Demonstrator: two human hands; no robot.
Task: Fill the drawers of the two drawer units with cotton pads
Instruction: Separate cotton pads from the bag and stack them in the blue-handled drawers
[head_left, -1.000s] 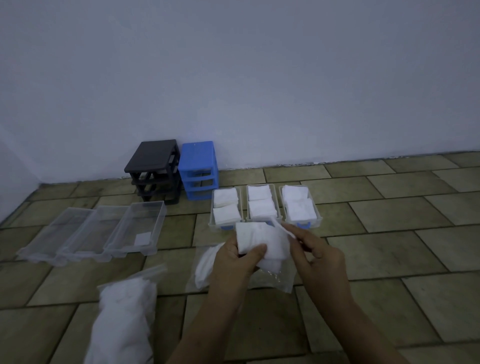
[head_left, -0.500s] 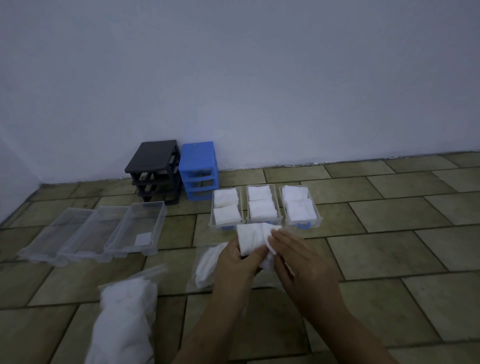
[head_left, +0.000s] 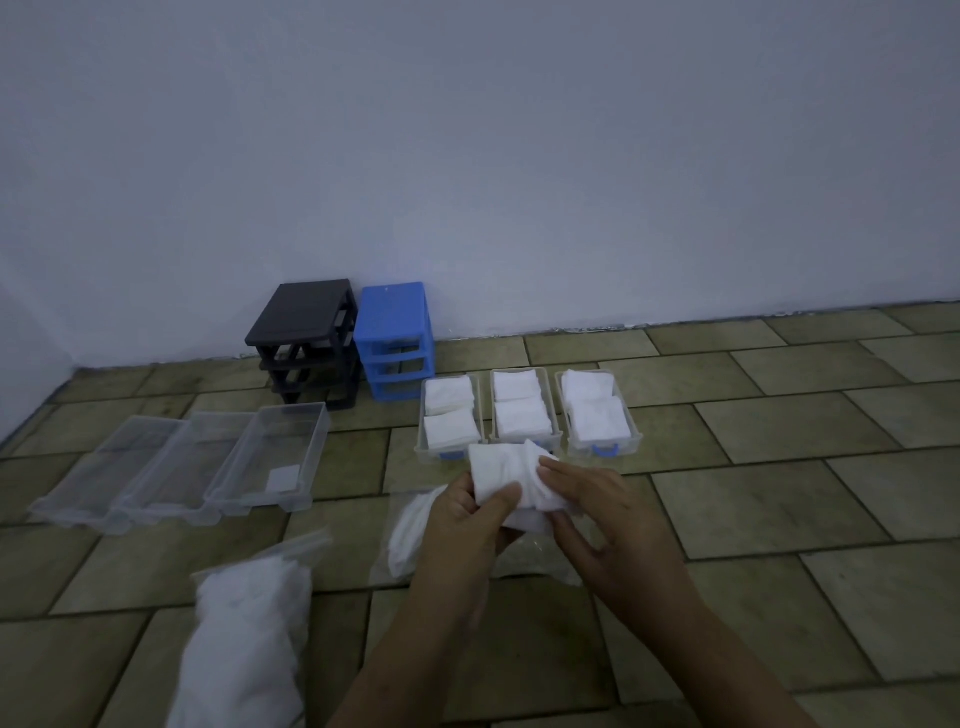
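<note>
Six drawers: three clear ones with blue handles (head_left: 528, 413) are seen packed with white pads beside the blue unit (head_left: 396, 340); three clear drawers (head_left: 176, 465) are set out left, in front of the black unit (head_left: 306, 345), the nearest holding what looks like a single pad (head_left: 283, 477).
Pads: a stack (head_left: 501, 478) is held above the tiled floor (head_left: 779, 467), just in front of the filled drawers.
Left hand: the stack is gripped by the left hand (head_left: 462, 525), thumb curled over its face, fingers hidden behind it.
Right hand: the stack's right edge is pinched by the right hand (head_left: 602, 514), fingers bent and lightly parted.
Step in hand: a batch is judged to be squared up, or a few pads peeled off, before loading.
How done well: edges should be aligned while the stack is held by both hands, then it should be laid flat into an empty drawer on the left, not dropped, so that the soft pads are not fanned or crumpled.
Supply: an opened clear bag (head_left: 415, 530) is seen under the hands; a fuller bag (head_left: 244, 639) lies near left.
Writing: no brand, label or lettering can be read anywhere.
</note>
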